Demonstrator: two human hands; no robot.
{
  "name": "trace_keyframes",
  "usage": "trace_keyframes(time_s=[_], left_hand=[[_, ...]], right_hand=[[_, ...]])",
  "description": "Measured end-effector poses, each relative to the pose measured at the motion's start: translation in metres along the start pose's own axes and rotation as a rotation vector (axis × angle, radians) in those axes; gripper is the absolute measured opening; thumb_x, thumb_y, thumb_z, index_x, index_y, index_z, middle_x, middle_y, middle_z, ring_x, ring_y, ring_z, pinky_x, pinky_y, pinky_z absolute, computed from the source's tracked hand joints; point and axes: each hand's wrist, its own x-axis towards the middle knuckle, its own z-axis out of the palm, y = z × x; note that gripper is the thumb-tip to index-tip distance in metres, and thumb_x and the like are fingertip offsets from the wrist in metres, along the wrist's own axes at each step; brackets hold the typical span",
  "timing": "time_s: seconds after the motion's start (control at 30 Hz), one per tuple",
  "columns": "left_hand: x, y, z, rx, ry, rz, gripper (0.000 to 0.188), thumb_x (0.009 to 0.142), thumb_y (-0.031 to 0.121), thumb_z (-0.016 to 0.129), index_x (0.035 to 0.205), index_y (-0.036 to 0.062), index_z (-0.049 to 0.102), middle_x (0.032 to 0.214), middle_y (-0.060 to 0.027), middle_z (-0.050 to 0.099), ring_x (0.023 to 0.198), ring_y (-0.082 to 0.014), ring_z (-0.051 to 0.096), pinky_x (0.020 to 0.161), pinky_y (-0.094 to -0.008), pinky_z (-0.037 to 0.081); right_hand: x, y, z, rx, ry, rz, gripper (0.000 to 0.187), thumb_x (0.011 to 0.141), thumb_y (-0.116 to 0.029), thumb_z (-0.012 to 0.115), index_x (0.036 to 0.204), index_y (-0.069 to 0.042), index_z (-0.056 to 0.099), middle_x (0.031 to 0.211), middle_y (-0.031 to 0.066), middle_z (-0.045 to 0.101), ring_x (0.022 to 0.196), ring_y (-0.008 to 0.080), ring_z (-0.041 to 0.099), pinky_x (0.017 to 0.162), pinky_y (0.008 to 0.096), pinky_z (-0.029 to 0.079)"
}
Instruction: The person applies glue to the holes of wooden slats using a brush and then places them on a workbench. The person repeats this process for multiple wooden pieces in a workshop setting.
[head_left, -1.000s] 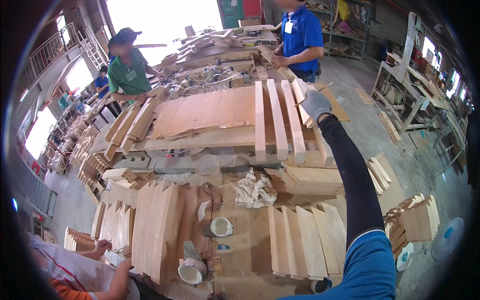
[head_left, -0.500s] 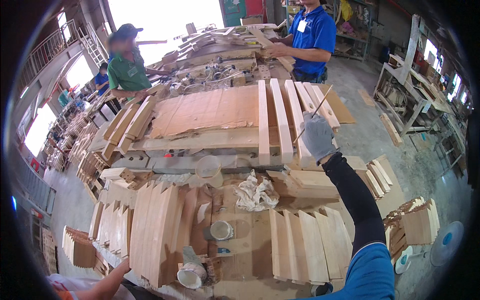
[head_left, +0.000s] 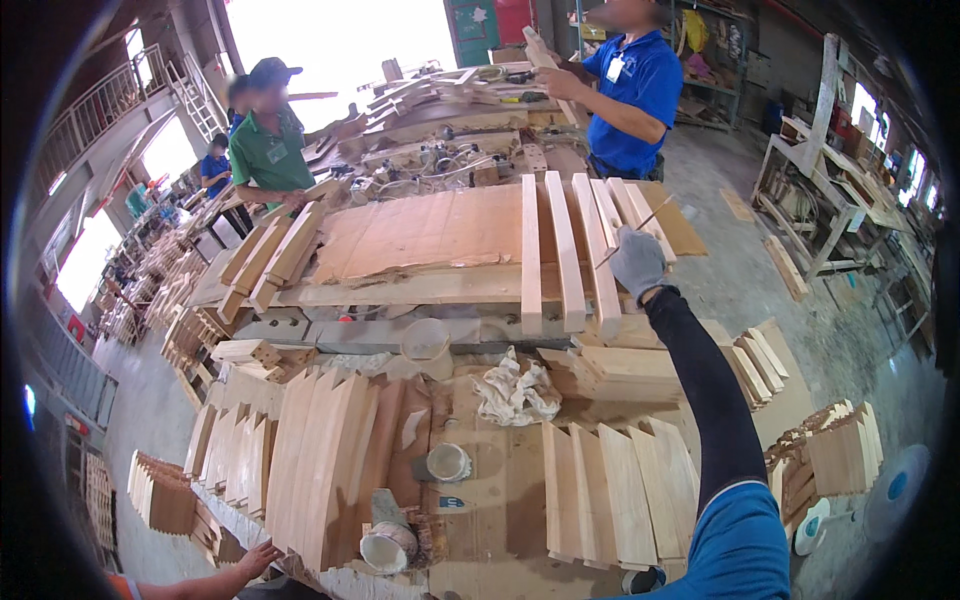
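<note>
My right hand, in a grey glove with a black arm cover, is closed on a thin stick. It is over the right-hand group of long pale wooden bars, which lie side by side across the bench. The stick slants over the bars, and its lower tip is close to one of them. I cannot make out whether it touches. My left hand is out of view. Below my right forearm stands a row of curved wooden pieces.
Two cups, a crumpled white cloth and a translucent tub sit mid-bench. More wooden pieces stand at left, beside another person's bare hand. Co-workers in green and blue stand across the bench.
My right hand stays over the bars with the stick, shifted slightly. The co-worker in blue has raised a wooden piece. The other person's hand at lower left has shifted, its fingers now in view.
</note>
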Motion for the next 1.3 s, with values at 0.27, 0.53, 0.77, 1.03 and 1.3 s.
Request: trace_keyframes(time_s=[0.27, 0.53, 0.77, 1.03, 1.3], left_hand=[[-0.007, -0.007, 0.02, 0.002, -0.008, -0.001, 0.077, 0.076, 0.044, 0.057, 0.139, 0.0166, 0.022, 0.139, -0.0333, 0.009, 0.119, -0.0619, 0.02, 0.083, -0.0726, 0.029], [-0.024, -0.017, -0.016, -0.19, -0.272, 0.053, 0.103, 0.067, 0.056, 0.064, 0.142, 0.0148, 0.007, 0.137, -0.0397, -0.001, 0.12, -0.0653, 0.003, 0.085, -0.0763, 0.019], [-0.031, -0.009, -0.038, -0.139, -0.289, -0.019, 0.096, 0.071, 0.042, 0.065, 0.143, 0.0235, 0.005, 0.144, -0.0277, 0.001, 0.127, -0.0562, 0.009, 0.094, -0.0695, 0.019], [-0.045, -0.008, -0.021, -0.108, -0.231, -0.069, 0.071, 0.077, 0.033, 0.056, 0.138, 0.0117, 0.026, 0.143, -0.015, 0.025, 0.13, -0.0341, 0.028, 0.1, -0.0579, 0.022], [-0.047, 0.047, -0.049, -0.944, -0.211, 0.403, 0.057, 0.082, 0.026, 0.054, 0.129, -0.003, 0.038, 0.107, -0.0234, 0.059, 0.099, -0.0304, 0.059, 0.086, -0.0341, 0.044]], right_hand=[[0.002, 0.02, -0.008, 0.145, -0.11, -0.073, 0.026, 0.072, -0.01, 0.053, 0.097, -0.003, 0.06, 0.083, 0.0188, 0.062, 0.08, 0.0347, 0.06, 0.072, 0.0427, 0.048], [-0.074, -0.056, -0.107, 0.307, -0.006, -0.285, 0.033, 0.078, -0.011, 0.056, 0.109, -0.001, 0.055, 0.089, 0.0174, 0.062, 0.084, 0.0321, 0.059, 0.073, 0.0408, 0.047], [-0.215, -0.107, -0.151, 0.593, -0.325, -0.502, 0.029, 0.078, -0.022, 0.065, 0.099, -0.004, 0.057, 0.096, 0.0147, 0.062, 0.088, 0.0311, 0.059, 0.075, 0.0388, 0.048], [-0.349, -0.11, -0.183, 0.709, -0.469, -0.408, 0.024, 0.076, -0.021, 0.066, 0.094, -0.005, 0.059, 0.097, 0.0145, 0.062, 0.086, 0.0311, 0.059, 0.074, 0.0384, 0.047], [-0.458, -0.092, -0.257, 0.528, -0.664, -0.143, 0.029, 0.081, -0.023, 0.059, 0.103, -0.004, 0.057, 0.101, 0.0131, 0.06, 0.089, 0.0306, 0.057, 0.078, 0.0388, 0.046]])
